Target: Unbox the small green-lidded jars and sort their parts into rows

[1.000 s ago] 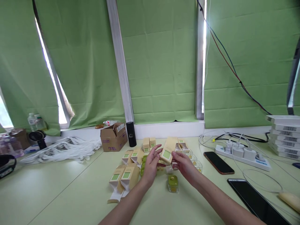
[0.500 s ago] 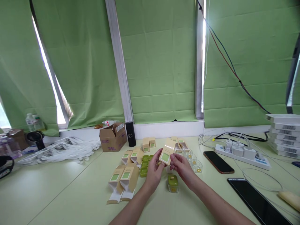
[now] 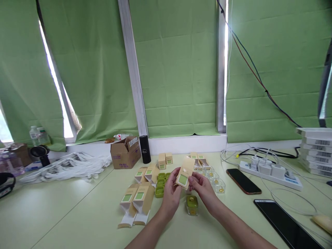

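Between them, my left hand [image 3: 172, 190] and my right hand [image 3: 203, 188] hold a small beige cardboard box [image 3: 184, 174] with a green label. The fingers of both hands are closed on its sides. Below it, on the table, stands a small clear glass jar with a green lid [image 3: 192, 204]. Several green square lids [image 3: 159, 191] lie left of my left hand, partly hidden by it. Further left are open beige boxes [image 3: 143, 197] with their flaps out. Behind my right hand are several clear jars [image 3: 218, 185].
Closed small boxes [image 3: 165, 160] stand at the back, near a brown carton [image 3: 125, 154] and a black cylinder [image 3: 145, 148]. On the right lie a phone [image 3: 243, 181], a tablet [image 3: 282, 221] and a power strip [image 3: 271, 173] with cables. White cords [image 3: 67, 167] are heaped at left.
The box stays in both hands, tilted slightly differently and a little lower. The whole view has shifted slightly; things on the table stay in place.
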Motion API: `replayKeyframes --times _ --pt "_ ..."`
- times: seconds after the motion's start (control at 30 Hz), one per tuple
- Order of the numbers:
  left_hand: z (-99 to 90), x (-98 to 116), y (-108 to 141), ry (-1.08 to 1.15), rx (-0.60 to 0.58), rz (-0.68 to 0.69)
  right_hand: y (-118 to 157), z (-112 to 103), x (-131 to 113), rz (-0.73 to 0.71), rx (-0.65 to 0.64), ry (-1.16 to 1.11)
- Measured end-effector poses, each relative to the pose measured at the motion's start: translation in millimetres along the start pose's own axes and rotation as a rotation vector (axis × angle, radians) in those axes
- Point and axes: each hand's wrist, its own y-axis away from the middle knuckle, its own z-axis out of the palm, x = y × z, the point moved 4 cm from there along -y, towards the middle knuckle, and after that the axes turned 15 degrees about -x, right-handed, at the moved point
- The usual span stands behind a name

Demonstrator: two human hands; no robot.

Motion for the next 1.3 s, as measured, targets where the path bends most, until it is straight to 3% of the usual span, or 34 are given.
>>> replayKeyframes --times 0.33,0.7,0.93,1.3 --pt "-0.3 -3 7 -0.05 0.006 0.004 1 0 3 0.015 0.052 -0.142" --pt "-0.8 -7 9 -0.287 0.049 0.017 3 2 5 0.025 0.08 -0.282" --pt "1.4 -4 14 -0.472 -0.043 0.05 3 0 5 0.022 0.107 -0.324" --pt "-2.1 -10 11 -0.231 0.084 -0.074 4 5 6 0.085 0.057 -0.298"
